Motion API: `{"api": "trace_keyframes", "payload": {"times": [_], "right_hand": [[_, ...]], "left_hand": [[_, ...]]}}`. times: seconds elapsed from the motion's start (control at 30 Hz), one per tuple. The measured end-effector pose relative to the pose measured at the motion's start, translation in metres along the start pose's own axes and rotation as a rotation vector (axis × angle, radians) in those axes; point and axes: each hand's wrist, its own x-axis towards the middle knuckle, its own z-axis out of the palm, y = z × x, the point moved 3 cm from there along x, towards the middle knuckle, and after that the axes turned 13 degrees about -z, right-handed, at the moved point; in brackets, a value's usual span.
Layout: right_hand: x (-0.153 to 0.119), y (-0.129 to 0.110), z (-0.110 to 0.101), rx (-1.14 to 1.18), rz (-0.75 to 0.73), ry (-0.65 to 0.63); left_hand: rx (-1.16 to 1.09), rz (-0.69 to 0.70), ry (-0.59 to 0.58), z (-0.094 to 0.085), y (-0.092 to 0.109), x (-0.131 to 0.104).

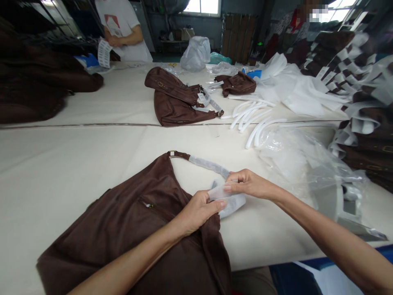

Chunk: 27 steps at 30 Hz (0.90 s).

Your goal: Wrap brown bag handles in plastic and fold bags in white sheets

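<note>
A dim workroom with a bright window (201,7) at 12 o'clock surrounds a long, cream-covered desk (76,164), crossed by a dark seam and filling most of the view. Beyond it, a person in a white T-shirt (123,24) stands at 11 o'clock and another person (296,30), partly hidden, is at about 1 o'clock. Stacked brown bags padded with white wrapping (325,51) rise at 2 o'clock. The large dark brown handbag of soft, leather-like material (119,229) lies at 7 o'clock on the desk's near part, its body slack and creased, narrowing upward to a peak near the centre; its lower end runs out of view. Crumpled clear plastic sheeting (291,155) spreads at 3 o'clock, and a folded brown bag with a white tag (175,107) lies at 12. From the handbag's peak, a brown shoulder strap with a brass-coloured fitting (183,155) curves toward 5 o'clock, much of it sheathed in thin, translucent white wrap (235,203). The left hand (198,211) and right hand (250,185) are close together, each pinching that wrap between thumb and fingers. Curved white tubes (250,114) lie at 2 o'clock. Smallest is a metal zip pull (149,205) on the handbag's face.
</note>
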Motion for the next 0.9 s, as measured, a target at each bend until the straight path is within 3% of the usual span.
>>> {"api": "trace_keyframes", "payload": {"times": [0.13, 0.23, 0.37, 0.5, 0.7, 0.9], "right_hand": [[-0.010, 0.004, -0.005, 0.114, 0.144, -0.143], [-0.017, 0.009, -0.004, 0.119, 0.169, -0.087], [-0.024, 0.018, 0.000, 0.122, 0.094, 0.045], [-0.030, 0.024, 0.000, 0.103, -0.041, 0.062], [-0.032, 0.024, -0.001, 0.191, -0.159, 0.013], [-0.028, 0.024, 0.000, 0.253, -0.157, 0.015]], "left_hand": [[-0.014, 0.012, -0.025, 0.000, -0.003, 0.002], [-0.049, 0.072, -0.019, 0.001, -0.001, 0.001], [-0.093, 0.113, 0.069, -0.001, -0.003, -0.002], [-0.069, 0.129, 0.106, -0.001, -0.001, -0.003], [-0.140, 0.092, -0.013, 0.000, 0.001, -0.003], [-0.240, -0.043, -0.115, -0.006, 0.001, -0.005]]}}
